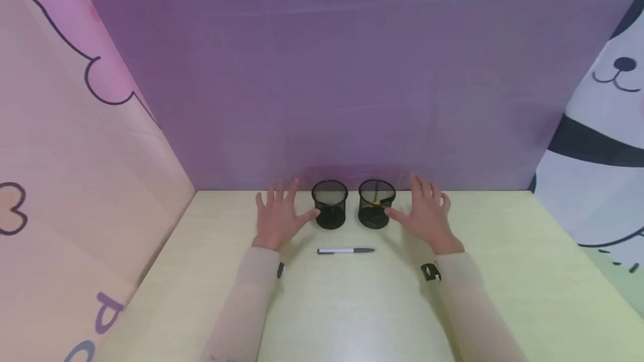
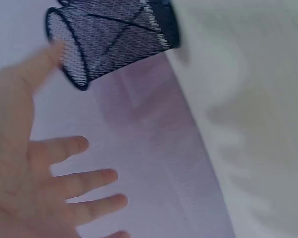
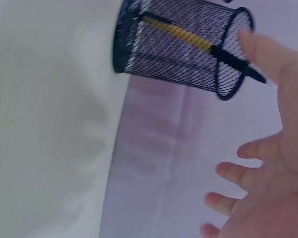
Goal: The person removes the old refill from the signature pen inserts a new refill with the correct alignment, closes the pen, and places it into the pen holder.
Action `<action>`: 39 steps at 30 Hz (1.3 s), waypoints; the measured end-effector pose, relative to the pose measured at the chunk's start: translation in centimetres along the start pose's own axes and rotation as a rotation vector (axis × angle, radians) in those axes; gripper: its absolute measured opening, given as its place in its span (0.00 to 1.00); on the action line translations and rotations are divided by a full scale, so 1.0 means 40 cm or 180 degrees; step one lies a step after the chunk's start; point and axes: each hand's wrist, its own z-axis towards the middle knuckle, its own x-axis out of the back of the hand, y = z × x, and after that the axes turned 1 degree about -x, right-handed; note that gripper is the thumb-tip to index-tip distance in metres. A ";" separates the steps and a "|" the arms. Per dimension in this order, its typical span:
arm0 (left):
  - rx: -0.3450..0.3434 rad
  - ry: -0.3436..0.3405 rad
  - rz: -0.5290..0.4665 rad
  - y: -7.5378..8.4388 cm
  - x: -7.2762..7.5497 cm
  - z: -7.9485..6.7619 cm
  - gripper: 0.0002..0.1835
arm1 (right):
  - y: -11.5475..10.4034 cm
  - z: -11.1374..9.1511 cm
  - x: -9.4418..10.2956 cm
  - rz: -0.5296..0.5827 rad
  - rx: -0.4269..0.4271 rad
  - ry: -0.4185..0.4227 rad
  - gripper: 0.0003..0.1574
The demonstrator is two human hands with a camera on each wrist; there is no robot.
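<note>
Two black mesh pen holders stand upright side by side near the back of the table. My left hand (image 1: 278, 220) is spread beside the left pen holder (image 1: 330, 218), its thumb overlapping that holder's side in the head view. In the left wrist view the thumb lies across the rim of the mesh holder (image 2: 111, 37). On the other side, my right hand (image 1: 427, 218) has its fingers extended, thumb close by the right pen holder (image 1: 373, 219). A yellow-and-black pen (image 3: 188, 38) leans inside that one. In front of both holders lies a white pen with a dark end (image 1: 342, 251).
The pale wooden table (image 1: 352, 317) ends at a purple backdrop (image 1: 362, 82) right behind the holders. Printed cloth panels rise at left (image 1: 60, 155) and right (image 1: 598, 194). Black bands (image 1: 431, 272) sit at the wrists, by the light sleeves.
</note>
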 end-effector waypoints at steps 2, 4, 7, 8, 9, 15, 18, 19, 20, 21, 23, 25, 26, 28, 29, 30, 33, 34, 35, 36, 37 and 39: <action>-0.0069 0.0203 -0.0039 0.004 0.018 -0.003 0.46 | -0.014 0.000 0.014 0.0112 0.0036 0.0105 0.66; -0.0169 0.0447 -0.0120 0.009 0.036 -0.008 0.35 | -0.028 -0.002 0.027 0.0252 0.0083 0.0217 0.59; -0.0389 0.0649 -0.0235 0.016 0.056 -0.019 0.21 | -0.051 -0.008 0.044 0.0480 0.0170 0.0389 0.48; -0.0468 0.0640 -0.0298 0.019 0.061 -0.023 0.17 | -0.058 -0.010 0.048 0.0555 0.0200 0.0433 0.43; -0.0546 0.0598 -0.0372 0.022 0.066 -0.027 0.14 | -0.065 -0.013 0.051 0.0615 0.0240 0.0470 0.37; -0.0841 -0.0217 -0.0777 0.046 0.068 -0.050 0.08 | -0.106 -0.028 0.059 0.0679 0.0567 0.0198 0.10; -0.0916 -0.0555 -0.0811 0.059 0.058 -0.057 0.08 | -0.122 -0.035 0.055 0.0661 0.0717 -0.0241 0.09; -0.0930 -0.0643 -0.0814 0.063 0.055 -0.059 0.08 | -0.127 -0.037 0.054 0.0664 0.0733 -0.0408 0.09; -0.0950 -0.0722 -0.0794 0.066 0.049 -0.059 0.09 | -0.131 -0.039 0.052 0.0671 0.0736 -0.0589 0.09; -0.0943 -0.0808 -0.0791 0.069 0.045 -0.060 0.10 | -0.132 -0.041 0.049 0.0682 0.0733 -0.0773 0.08; -0.0929 -0.0946 -0.0776 0.072 0.039 -0.061 0.12 | -0.133 -0.045 0.042 0.0731 0.0725 -0.1102 0.08; -0.0936 -0.1045 -0.0736 0.072 0.033 -0.061 0.13 | -0.130 -0.047 0.032 0.0729 0.0745 -0.1346 0.06; -0.0943 -0.1086 -0.0722 0.071 0.031 -0.061 0.13 | -0.127 -0.047 0.026 0.0705 0.0790 -0.1428 0.04; -0.0959 -0.1147 -0.0709 0.071 0.029 -0.062 0.13 | -0.122 -0.047 0.012 0.0625 0.0889 -0.1514 0.02; -0.0963 -0.1179 -0.0696 0.070 0.025 -0.062 0.13 | -0.119 -0.048 0.006 0.0557 0.0941 -0.1531 0.02; -0.0960 -0.1209 -0.0703 0.069 0.023 -0.062 0.13 | -0.116 -0.047 0.000 0.0497 0.0971 -0.1554 0.02; -0.0923 -0.1333 -0.0748 0.071 0.017 -0.065 0.11 | -0.107 -0.049 -0.016 0.0391 0.1012 -0.1641 0.03; -0.0905 -0.1366 -0.0760 0.071 0.014 -0.066 0.10 | -0.105 -0.050 -0.021 0.0405 0.0987 -0.1692 0.04; -0.0891 -0.1395 -0.0774 0.071 0.011 -0.067 0.10 | -0.103 -0.051 -0.024 0.0421 0.0982 -0.1738 0.04; -0.0889 -0.1414 -0.0791 0.072 0.008 -0.068 0.09 | -0.101 -0.051 -0.029 0.0456 0.0952 -0.1784 0.04; -0.0891 -0.1429 -0.0796 0.073 0.005 -0.069 0.08 | -0.100 -0.052 -0.032 0.0472 0.0946 -0.1816 0.04; -0.0897 -0.1435 -0.0796 0.075 -0.002 -0.071 0.07 | -0.099 -0.053 -0.040 0.0496 0.0924 -0.1870 0.05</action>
